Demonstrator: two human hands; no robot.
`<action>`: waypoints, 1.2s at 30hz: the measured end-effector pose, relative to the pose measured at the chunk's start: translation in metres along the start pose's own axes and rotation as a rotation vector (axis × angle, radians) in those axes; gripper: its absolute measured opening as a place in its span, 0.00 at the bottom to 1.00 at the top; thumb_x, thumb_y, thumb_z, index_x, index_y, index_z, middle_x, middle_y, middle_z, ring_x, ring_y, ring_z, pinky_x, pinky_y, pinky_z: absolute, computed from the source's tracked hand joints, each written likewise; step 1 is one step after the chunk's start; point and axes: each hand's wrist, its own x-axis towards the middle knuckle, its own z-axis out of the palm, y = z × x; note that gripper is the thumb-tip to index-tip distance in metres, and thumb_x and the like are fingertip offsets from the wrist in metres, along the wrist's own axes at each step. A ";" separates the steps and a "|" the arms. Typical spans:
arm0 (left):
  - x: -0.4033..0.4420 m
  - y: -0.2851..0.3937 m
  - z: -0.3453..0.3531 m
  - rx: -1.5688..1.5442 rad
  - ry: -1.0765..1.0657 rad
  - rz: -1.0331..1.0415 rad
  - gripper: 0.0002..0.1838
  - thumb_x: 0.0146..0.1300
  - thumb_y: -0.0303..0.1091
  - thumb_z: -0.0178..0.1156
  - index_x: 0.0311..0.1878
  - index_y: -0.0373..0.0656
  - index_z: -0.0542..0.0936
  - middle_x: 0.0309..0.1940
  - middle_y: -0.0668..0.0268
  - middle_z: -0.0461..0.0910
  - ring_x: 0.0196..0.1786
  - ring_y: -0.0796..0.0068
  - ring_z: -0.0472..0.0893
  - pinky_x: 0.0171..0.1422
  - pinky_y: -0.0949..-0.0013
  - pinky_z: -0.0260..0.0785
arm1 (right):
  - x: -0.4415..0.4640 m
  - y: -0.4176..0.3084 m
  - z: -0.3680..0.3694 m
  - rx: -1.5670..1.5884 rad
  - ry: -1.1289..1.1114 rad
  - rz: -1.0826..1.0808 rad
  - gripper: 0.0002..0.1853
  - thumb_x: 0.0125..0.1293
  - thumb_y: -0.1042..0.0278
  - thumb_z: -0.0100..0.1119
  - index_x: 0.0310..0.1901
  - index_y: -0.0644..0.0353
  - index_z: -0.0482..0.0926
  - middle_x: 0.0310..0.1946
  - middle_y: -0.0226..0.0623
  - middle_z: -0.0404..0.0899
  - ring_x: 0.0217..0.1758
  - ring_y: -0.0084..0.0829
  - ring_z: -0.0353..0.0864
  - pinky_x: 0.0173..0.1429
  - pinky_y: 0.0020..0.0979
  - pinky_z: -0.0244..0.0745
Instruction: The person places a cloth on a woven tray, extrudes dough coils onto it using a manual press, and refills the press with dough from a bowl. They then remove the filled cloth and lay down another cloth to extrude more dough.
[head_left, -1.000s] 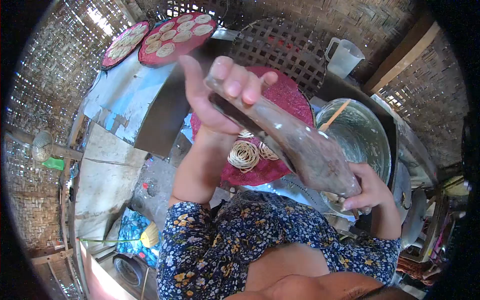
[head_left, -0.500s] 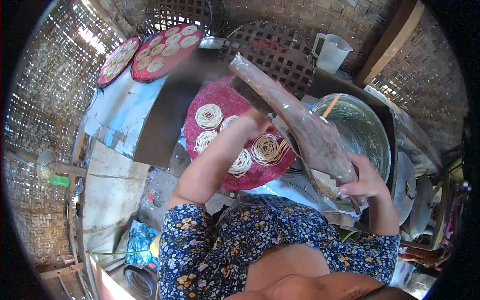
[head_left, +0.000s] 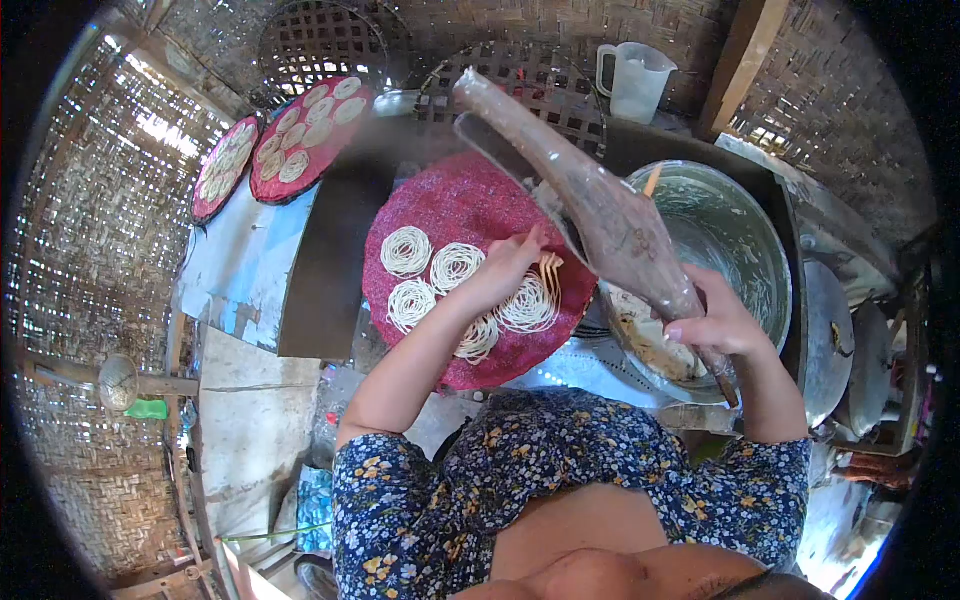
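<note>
My right hand (head_left: 718, 318) is wrapped round the lower end of a long wooden press (head_left: 620, 220), two worn wooden pieces, which slants up to the left. My left hand (head_left: 512, 265) is over a round red tray (head_left: 440, 195), beside the press, its fingers closed at pale noodle strands (head_left: 551, 272). The strands run down to a noodle coil (head_left: 527, 305). More coils of noodles (head_left: 457, 268) lie to the left on the tray. Under the press stands a large metal pot (head_left: 765, 235) with pale dough (head_left: 655, 338) at its near side.
Two more red trays with noodle coils (head_left: 297, 165) stand at the back left on a blue-white surface (head_left: 235, 275). A plastic jug (head_left: 640, 85) is at the back. Metal lids (head_left: 825, 340) lean at the right. Woven walls surround the work area.
My left hand has come out from under the press to the noodle strands. The press has shifted slightly, still in my right hand. The camera view has tilted a little.
</note>
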 end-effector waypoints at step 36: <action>-0.236 -0.033 -0.042 -0.331 1.204 0.650 0.22 0.53 0.35 0.62 0.47 0.34 0.70 0.20 0.70 0.68 0.22 0.77 0.68 0.40 0.69 0.65 | 0.141 0.116 0.016 0.236 0.092 0.182 0.12 0.66 0.61 0.48 0.34 0.62 0.74 0.18 0.29 0.71 0.14 0.20 0.67 0.17 0.23 0.60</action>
